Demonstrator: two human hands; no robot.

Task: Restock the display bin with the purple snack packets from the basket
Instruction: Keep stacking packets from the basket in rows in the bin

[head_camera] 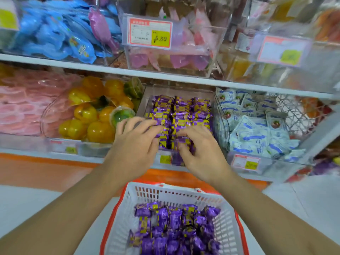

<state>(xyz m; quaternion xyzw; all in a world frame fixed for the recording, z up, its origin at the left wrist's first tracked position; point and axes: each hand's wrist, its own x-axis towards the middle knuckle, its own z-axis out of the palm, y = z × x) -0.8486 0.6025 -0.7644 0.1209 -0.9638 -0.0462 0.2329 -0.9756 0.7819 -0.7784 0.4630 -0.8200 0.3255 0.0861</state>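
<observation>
Both hands reach into the clear display bin (145,100) above the white basket (228,225). Left hand (134,144) lies on the front rows of purple snack packets (182,111), fingers bent over them. Right hand (200,151) has curled fingertips on the front packets; whether either grasps one, cannot tell. More purple packets fill the basket below.

White shelves (165,75) carry clear bins of blue pouches (55,34) far left, pink packets (174,52) in the middle, yellow jelly cups (88,115) left and white-blue sachets (257,129) right, above an orange base strip (46,168) and pale floor (27,208).
</observation>
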